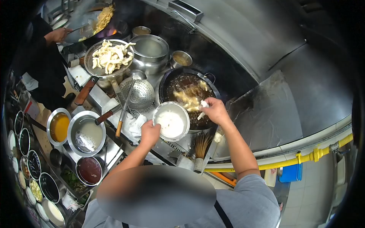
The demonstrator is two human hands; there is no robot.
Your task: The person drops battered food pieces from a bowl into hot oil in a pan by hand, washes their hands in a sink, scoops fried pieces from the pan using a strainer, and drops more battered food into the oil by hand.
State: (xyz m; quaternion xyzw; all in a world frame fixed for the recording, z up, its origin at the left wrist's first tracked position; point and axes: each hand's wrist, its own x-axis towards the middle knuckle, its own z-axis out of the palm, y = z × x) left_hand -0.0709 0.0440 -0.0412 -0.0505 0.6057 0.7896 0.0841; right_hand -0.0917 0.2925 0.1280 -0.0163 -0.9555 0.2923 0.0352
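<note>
My left hand grips the left rim of a metal bowl that holds white batter. To its right, my right hand pinches a white battered piece over the near right part of a wok. Dark bubbling oil fills the wok, and pale golden pieces float in it. The bowl is held beside the wok's near left edge.
A strainer of pale fried pieces, a perforated ladle and a lidded pot stand left of the wok. A bamboo brush lies nearer. At upper left a co-worker's hand works at another wok. Sauce bowls line the lower left.
</note>
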